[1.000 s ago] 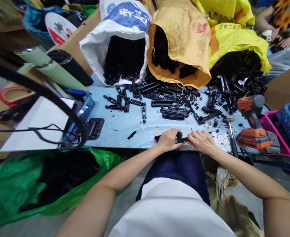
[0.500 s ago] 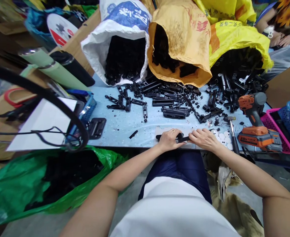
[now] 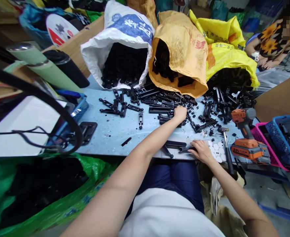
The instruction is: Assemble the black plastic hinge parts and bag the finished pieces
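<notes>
My left hand (image 3: 180, 113) is stretched out into the pile of small parts, its fingers curled down and closed. What they pinch, if anything, is hidden beneath the hand. At the table's front edge my right hand (image 3: 201, 150) grips one end of a black channel-shaped plastic part (image 3: 184, 149). Just behind that part lies a long black bar (image 3: 175, 144). A short black jointed link (image 3: 168, 151) rests at an angle to the left of them. Black plastic housings (image 3: 171, 120) lie next to my left hand.
White, orange and yellow sacks spill black parts at the back. On the right are a hammer (image 3: 226, 144), a cordless drill (image 3: 246, 138), white discs (image 3: 217, 148) and baskets (image 3: 283, 138). A black cable (image 3: 61, 115) arcs over the left side; a co-worker's hands show at far right.
My left hand has let go of the parts at the front edge and reached forward into the pile. My right hand stays near the front edge with a black part. The view has shifted slightly.
</notes>
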`<state>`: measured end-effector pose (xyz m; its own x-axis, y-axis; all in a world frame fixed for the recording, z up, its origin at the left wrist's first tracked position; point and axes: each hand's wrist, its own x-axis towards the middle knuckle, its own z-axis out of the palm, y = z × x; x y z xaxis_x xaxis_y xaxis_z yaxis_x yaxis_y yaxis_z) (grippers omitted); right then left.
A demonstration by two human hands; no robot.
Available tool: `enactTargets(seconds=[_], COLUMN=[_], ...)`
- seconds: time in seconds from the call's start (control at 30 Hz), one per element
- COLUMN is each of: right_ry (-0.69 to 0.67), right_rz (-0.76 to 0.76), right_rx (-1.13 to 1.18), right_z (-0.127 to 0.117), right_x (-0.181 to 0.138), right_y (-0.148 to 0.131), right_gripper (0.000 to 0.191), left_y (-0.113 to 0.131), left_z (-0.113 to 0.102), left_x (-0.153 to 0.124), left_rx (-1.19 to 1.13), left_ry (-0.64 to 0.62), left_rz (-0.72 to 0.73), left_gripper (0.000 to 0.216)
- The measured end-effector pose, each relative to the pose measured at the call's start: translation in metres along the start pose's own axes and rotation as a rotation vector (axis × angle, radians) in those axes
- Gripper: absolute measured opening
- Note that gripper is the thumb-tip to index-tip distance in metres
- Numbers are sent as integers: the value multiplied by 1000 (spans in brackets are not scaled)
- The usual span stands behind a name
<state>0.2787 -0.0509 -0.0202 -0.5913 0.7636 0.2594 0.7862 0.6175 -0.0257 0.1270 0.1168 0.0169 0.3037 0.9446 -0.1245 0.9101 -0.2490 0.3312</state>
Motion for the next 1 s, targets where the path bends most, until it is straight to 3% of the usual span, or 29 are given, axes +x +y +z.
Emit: enactTargets(seconds=[0.1,0.2,0.3,0.37,0.43,0.5,0.6,0.8,1.0], right_ry=[9,-127,-344,-415,-329,-159,7,81,103], right_rz=[149,326,280,241,269,310,309,329,202], right_rx=[-64,-171,-174,-130,-45,102,351,594,479], right_z=[-8,-9,-3,0,1,-1,-6,-10,-17], right_x=[35,83,122,133,131,119,91,45,34], right_y=[29,63,84,88,84,72,43,-10,-26], right_gripper=[35,27,22,22,20,21,20,22,23], left_y=[9,3,-25,-51,-78,-98,-110,-102,-96], left_z=[5,0,-8,-8,-3,7,20,11,2], left_x=[-1,-18,-53,-86,-122,-154,-181,-182,-177], left_rx=[-11,-11,-93,-169,-205,-209,-153,63,215], left_ry=[13,47,196,321,393,408,375,225,114], left_rz=[-13,-3,64,110,149,189,229,342,462], left_gripper=[29,30,22,18,15,15,15,15,18])
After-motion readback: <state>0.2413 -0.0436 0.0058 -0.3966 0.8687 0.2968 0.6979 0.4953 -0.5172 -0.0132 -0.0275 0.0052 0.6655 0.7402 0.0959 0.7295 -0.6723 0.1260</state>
